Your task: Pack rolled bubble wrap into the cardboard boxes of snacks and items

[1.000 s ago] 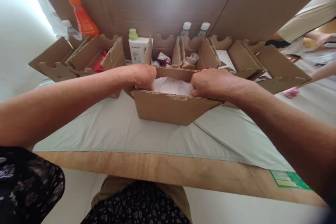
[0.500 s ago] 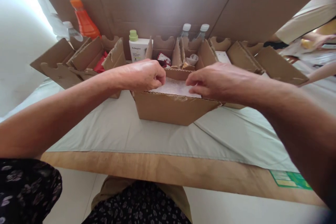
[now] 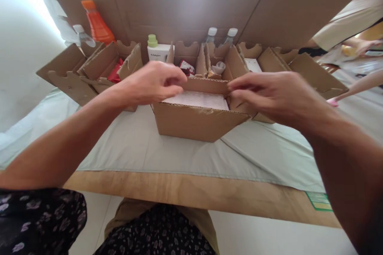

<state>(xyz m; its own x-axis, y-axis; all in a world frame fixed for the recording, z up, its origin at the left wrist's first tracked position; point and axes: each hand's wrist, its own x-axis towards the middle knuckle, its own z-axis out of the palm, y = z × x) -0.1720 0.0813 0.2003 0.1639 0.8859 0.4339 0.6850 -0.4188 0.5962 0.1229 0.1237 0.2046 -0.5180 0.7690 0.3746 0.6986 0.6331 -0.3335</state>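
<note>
Head camera shows your two hands over the brown cardboard box (image 3: 194, 121). Your left hand (image 3: 152, 81) hangs above the box's back left corner, its fingers curled in and blurry, so you cannot tell if they pinch anything. Your right hand (image 3: 269, 91) is by the box's right wall, with its fingers (image 3: 242, 85) side by side, a bit bent, holding nothing. The white packet (image 3: 197, 99) lies flat inside the box, just below and between your fingertips. The box sits on a grey cloth (image 3: 134, 147) over a wooden table (image 3: 194, 195). Behind the box stand an orange bottle (image 3: 97, 24) and a tall cardboard wall (image 3: 194, 0)
</note>
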